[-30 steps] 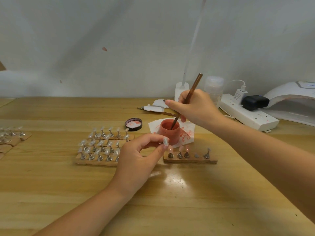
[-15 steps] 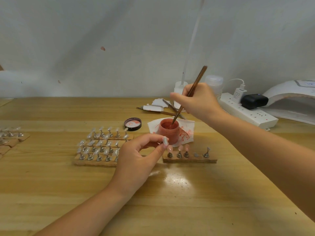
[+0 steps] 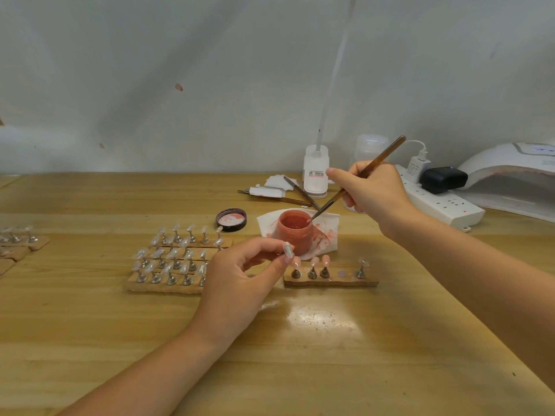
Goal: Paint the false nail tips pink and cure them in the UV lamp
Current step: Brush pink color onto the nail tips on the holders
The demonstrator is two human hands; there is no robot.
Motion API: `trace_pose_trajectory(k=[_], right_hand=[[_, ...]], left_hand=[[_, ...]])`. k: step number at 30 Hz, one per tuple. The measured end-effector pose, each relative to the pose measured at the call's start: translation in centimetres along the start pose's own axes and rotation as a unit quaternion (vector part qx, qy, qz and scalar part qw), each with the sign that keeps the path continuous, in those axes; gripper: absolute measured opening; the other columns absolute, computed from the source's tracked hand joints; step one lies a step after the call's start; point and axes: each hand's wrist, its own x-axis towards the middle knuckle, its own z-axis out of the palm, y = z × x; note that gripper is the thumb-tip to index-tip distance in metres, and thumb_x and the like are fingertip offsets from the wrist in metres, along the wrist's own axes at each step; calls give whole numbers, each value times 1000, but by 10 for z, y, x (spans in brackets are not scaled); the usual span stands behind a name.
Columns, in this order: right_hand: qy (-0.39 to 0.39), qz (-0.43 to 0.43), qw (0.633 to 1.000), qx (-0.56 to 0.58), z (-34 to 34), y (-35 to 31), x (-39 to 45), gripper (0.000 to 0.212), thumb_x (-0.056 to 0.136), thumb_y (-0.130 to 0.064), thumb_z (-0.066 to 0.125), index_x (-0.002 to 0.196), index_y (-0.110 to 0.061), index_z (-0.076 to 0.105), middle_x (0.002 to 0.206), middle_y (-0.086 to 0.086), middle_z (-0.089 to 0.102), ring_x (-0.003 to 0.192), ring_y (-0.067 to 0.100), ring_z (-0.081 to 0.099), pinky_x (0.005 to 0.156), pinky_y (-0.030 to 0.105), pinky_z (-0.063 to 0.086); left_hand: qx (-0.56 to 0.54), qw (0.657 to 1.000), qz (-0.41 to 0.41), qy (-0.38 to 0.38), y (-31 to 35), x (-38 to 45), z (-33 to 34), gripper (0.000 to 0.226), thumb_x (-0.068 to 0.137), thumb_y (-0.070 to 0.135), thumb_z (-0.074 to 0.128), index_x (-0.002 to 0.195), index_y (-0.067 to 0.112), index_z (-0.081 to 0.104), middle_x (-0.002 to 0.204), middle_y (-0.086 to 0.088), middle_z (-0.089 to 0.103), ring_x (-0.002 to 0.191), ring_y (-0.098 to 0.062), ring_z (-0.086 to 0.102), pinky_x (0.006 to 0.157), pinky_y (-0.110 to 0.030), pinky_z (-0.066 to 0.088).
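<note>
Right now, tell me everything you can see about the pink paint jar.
The pink paint jar is small, round and open, its lid off. It looks like plastic, pink smeared, with wet pink paint inside. It stands upright on a stained white paper. The brush tip rests at its right rim, held by the right hand.

A right hand holds a thin brown wooden brush, its tip at the rim of the open pink paint jar. Just beside the jar, the left hand pinches a clear unpainted nail tip.
</note>
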Motion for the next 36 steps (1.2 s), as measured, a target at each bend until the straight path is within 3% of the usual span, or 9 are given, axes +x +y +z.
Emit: trace_pose_trajectory(k=[5, 10, 16, 19, 23, 27, 31, 36], right_hand=[[24, 10, 1000, 0, -8, 2, -3, 34, 87, -25, 62, 58, -11, 53, 45, -1, 49, 35, -1, 45, 51, 19, 38], [44, 11, 995, 92, -20, -5, -20, 34, 87, -30, 61, 59, -14, 54, 39, -9, 50, 38, 0, 47, 43, 12, 42], [-25, -55, 977, 203, -21, -14, -71, 25, 78, -40, 54, 76, -19, 66, 56, 0, 66, 47, 10, 61, 46, 16, 50], [-52, -167, 969, 173, -17, -12, -92, 22, 87, -34, 52, 82, -19, 68, 67, -3, 70, 56, 9, 65, 53, 12, 48], [-53, -269, 957, 97, -13, -9, -102, 17, 87, -21, 53, 81, -17, 68, 67, -8, 68, 61, 4, 64, 56, 10, 47], [-54, -258, 959, 103, -10, -4, -105, 20, 86, -27, 52, 75, -22, 67, 64, -6, 67, 57, 7, 62, 52, 16, 48], [-34, -258, 961, 89, -8, -1, -103, 26, 89, -27, 48, 75, -17, 68, 67, -8, 67, 57, 5, 62, 54, 13, 46], [-29, -257, 963, 79, -5, 2, -105, 27, 88, -30, 51, 75, -15, 69, 65, -4, 67, 57, 7, 62, 53, 18, 49]], left_hand=[[-9, 1000, 0, 1, 0, 0, 0, 16, 67, 29, 68, 77, 41, 72, 80, 17, 71, 78, 0, 65, 70, -8, 47], [-4, 1000, 0, 6, 0, 1, 1, 22, 65, 32, 67, 80, 48, 70, 79, 21, 70, 77, 4, 65, 69, -6, 46], [17, 1000, -2, 8, 1, 1, 1, 14, 65, 31, 66, 71, 43, 69, 79, 24, 70, 74, 4, 63, 65, -6, 45], [20, 1000, -4, 8, 1, 0, 1, 14, 66, 32, 65, 77, 41, 68, 79, 22, 70, 72, 3, 63, 63, -7, 46], [18, 1000, -7, 8, 0, 0, 2, 15, 67, 30, 66, 78, 39, 68, 78, 18, 70, 67, 0, 62, 60, -10, 46], [14, 1000, -10, 8, 0, 0, 1, 14, 67, 30, 66, 79, 37, 69, 80, 11, 71, 67, -4, 62, 60, -13, 48], [24, 1000, -7, 5, 0, 0, 1, 14, 67, 31, 66, 81, 34, 70, 82, 6, 70, 70, -6, 63, 60, -14, 48], [32, 999, -10, -2, -1, -1, 1, 17, 73, 19, 69, 82, 33, 71, 79, 8, 70, 70, -9, 62, 59, -18, 49]])
